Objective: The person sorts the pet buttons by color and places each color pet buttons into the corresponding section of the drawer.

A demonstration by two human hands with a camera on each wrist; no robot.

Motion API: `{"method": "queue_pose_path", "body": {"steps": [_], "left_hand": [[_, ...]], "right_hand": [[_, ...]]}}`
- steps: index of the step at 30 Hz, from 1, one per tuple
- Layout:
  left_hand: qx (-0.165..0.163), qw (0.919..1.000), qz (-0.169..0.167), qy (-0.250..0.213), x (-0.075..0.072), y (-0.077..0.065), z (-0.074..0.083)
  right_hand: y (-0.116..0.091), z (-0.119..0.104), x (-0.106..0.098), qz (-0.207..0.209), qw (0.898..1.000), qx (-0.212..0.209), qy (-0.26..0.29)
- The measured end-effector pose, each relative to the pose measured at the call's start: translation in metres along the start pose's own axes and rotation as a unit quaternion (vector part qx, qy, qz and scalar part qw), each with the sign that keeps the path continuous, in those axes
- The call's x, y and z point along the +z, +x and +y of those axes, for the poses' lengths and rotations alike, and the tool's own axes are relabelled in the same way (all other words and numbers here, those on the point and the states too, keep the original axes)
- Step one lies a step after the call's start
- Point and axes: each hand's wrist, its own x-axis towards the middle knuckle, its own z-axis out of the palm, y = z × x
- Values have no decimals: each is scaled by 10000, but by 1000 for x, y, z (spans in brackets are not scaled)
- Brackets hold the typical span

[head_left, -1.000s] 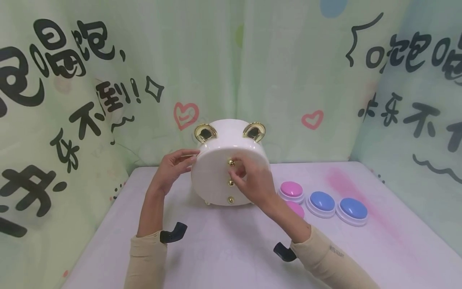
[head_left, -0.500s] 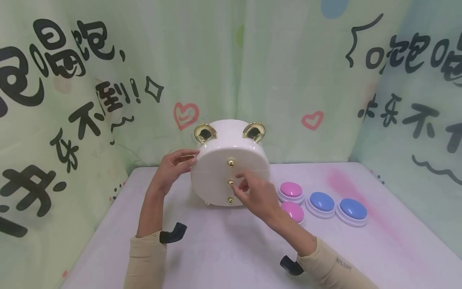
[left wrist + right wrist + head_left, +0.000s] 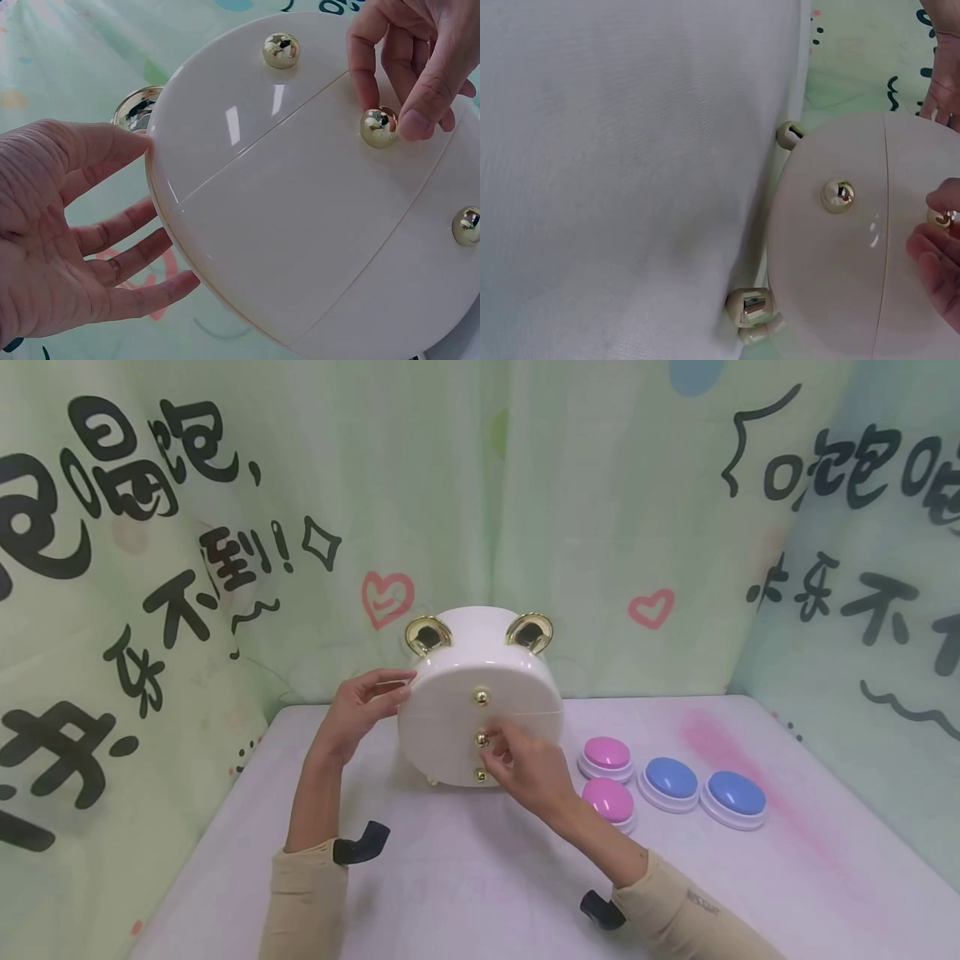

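A glossy white round drawer box (image 3: pixel 442 718) with two gold ears stands on the table, its front split by seams into three drawers that look flush. Down the centre run a top gold knob (image 3: pixel 482 697), a middle gold knob (image 3: pixel 379 127) and a bottom gold knob (image 3: pixel 481 775). My right hand (image 3: pixel 532 768) pinches the middle knob between thumb and index finger, seen closely in the left wrist view. With fingers spread and nearly straight, my left hand (image 3: pixel 363 706) touches the box's left edge with its fingertips (image 3: pixel 139 142).
Right of the box sit two pink push buttons, a rear one (image 3: pixel 606 753) and a front one (image 3: pixel 609 800), beside two blue push buttons (image 3: pixel 670 778). Behind the white table (image 3: pixel 450 877) hangs a pale green printed curtain (image 3: pixel 585 527). Small gold feet (image 3: pixel 750 306) support the box.
My right hand has moved down from the top knob to the middle one, and its index finger has come onto that knob beside the thumb. The left hand stays where it was.
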Motion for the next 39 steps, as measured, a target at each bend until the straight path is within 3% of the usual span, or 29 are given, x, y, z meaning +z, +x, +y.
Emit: {"method": "queue_pose_path", "body": {"steps": [15,39], "left_hand": [[37,10000,12,20,1,1,3],[-75,10000,-34,15,0,1,1]], "right_hand": [[7,2,7,229,9987,-456,80],[-4,-13,-3,-7,9991,-420,23]]}}
